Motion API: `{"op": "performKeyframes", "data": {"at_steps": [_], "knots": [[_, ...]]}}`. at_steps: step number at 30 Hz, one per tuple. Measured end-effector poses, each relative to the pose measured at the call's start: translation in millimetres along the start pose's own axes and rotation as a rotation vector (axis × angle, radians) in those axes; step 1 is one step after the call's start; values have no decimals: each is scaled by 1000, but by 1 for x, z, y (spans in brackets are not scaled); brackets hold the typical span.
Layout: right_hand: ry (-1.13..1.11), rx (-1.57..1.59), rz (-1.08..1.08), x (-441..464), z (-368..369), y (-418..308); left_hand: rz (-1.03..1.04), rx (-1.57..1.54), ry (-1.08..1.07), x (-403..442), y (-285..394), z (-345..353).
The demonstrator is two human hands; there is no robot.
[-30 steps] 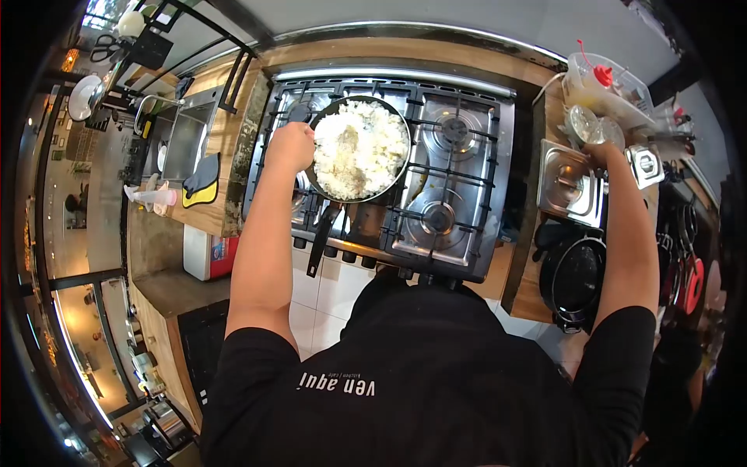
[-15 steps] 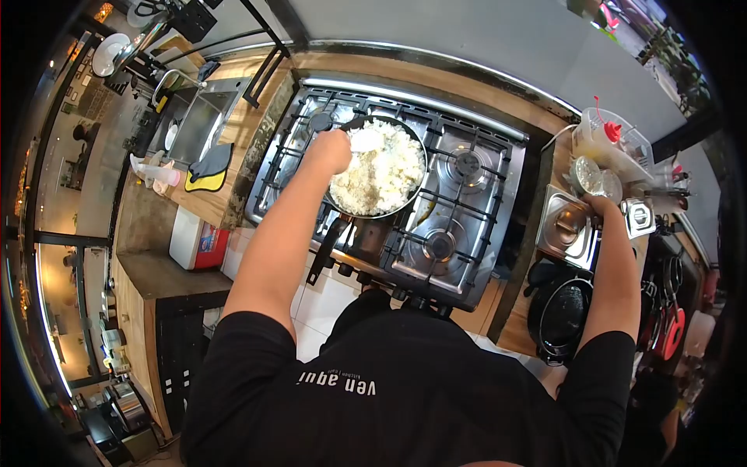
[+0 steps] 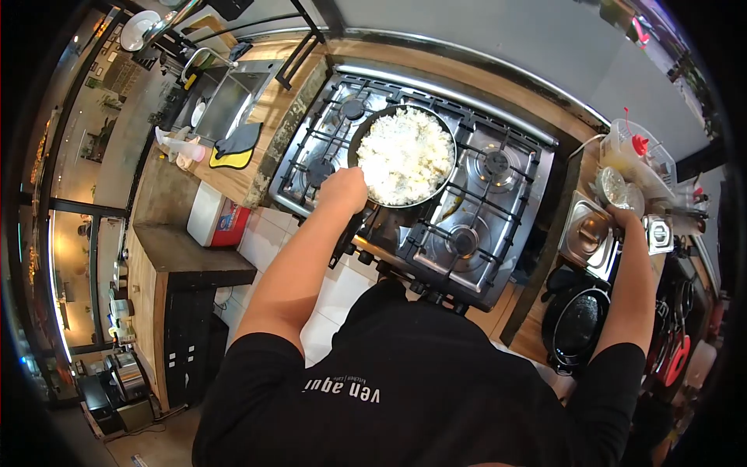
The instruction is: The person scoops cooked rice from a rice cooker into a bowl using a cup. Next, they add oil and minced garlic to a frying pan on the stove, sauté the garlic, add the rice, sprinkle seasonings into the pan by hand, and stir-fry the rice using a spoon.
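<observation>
A dark frying pan [image 3: 353, 148] full of white rice [image 3: 408, 152] sits on the back burners of the gas stove. My left hand [image 3: 345, 189] is closed in a fist at the pan's near left rim, just above the rice edge. Its fingertips are turned away, and glare hides whatever they hold. The pan's black handle [image 3: 342, 243] runs below my left wrist. Far to the right, my right hand [image 3: 621, 215] is closed at a clear jar [image 3: 632, 199]. A round clear lid-like piece [image 3: 611, 185] is beside the jar.
Steel lidded containers [image 3: 587, 232], a black oval pan [image 3: 577, 319] and a plastic basket with a red-capped bottle [image 3: 640, 145] are on the right counter. The stove [image 3: 475, 268] has bare grates. A sink [image 3: 237, 97] and cloth [image 3: 237, 144] lie left.
My left hand has drawn back from over the rice to the pan's near left rim. The white thing by its fingers no longer shows. The right hand stays at the jar; the view has shifted.
</observation>
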State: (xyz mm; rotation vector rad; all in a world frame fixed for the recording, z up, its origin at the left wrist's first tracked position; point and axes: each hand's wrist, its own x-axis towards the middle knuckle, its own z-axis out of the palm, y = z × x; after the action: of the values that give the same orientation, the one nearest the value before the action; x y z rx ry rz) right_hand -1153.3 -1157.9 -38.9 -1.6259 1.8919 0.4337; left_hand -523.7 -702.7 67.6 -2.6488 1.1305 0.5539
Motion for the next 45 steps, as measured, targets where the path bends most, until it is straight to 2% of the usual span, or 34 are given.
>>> {"op": "performKeyframes", "data": {"at_steps": [1, 2, 5, 6, 8, 9, 10, 11, 12, 14, 15, 18, 20, 21, 23, 28, 30, 34, 36, 38, 40, 42, 44, 45], "knots": [[28, 14, -25, 6, 5, 3, -2, -8, 19, 2, 0, -7], [20, -50, -143, 32, 5, 15, 5, 17, 31, 3, 0, -17], [145, -82, -213, 50, 4, 18, 61, 26, 52, 15, -19, -42], [126, -66, -174, 39, 0, 12, 121, 22, 46, 20, -24, -52], [71, -47, -83, 14, -2, 2, 105, -154, 94, 29, -24, -63], [45, -35, -38, 4, -2, -4, 18, -205, 106, 46, -24, -49], [20, -24, 12, -5, 0, -5, 79, -78, 86, 57, -22, -29], [7, 23, 55, -9, 4, -6, 50, -89, 82, 56, -14, -16], [3, 21, 65, 3, 6, 0, 19, -97, 78, 50, -6, -8], [118, -14, -104, 22, 11, 12, 22, -62, 67, 49, -4, -17], [-10, 5, -17, 14, 4, 6, 17, -34, 63, 45, -3, -27], [1, -55, -69, 1, 2, -3, 80, -220, 74, 19, -2, -52], [-5, 1, -19, 7, 4, -3, 157, -165, 17, 10, 4, -33], [-9, 54, 30, 7, 5, -2, 132, -81, -46, -4, 14, -26], [-11, 38, 45, 3, 4, -2, 146, -40, -41, 6, 9, 1], [-11, 33, 72, -10, 1, -15, 321, -26, 74, 18, -35, -49], [-9, 33, 79, -17, -1, -17, 373, 133, 88, 6, -44, -60], [-5, 32, 92, -32, -3, -24, 388, 224, 45, 12, -33, -32], [-11, 33, 96, -24, -4, -22, 381, 269, 105, 20, -26, -26], [-24, 34, 115, -16, 2, -15, 465, 303, 168, 19, -28, -31], [-1, 75, 126, -11, 4, -12, 414, 70, 207, 2, -26, -53], [-8, 102, 168, -18, 3, -14, 464, -123, 224, -7, -24, -53], [-12, 125, 199, -28, 4, -19, 467, -193, 140, -11, -10, -31], [-1, 127, 178, -33, 4, -22, 450, -129, 168, -17, 2, -20]]}}
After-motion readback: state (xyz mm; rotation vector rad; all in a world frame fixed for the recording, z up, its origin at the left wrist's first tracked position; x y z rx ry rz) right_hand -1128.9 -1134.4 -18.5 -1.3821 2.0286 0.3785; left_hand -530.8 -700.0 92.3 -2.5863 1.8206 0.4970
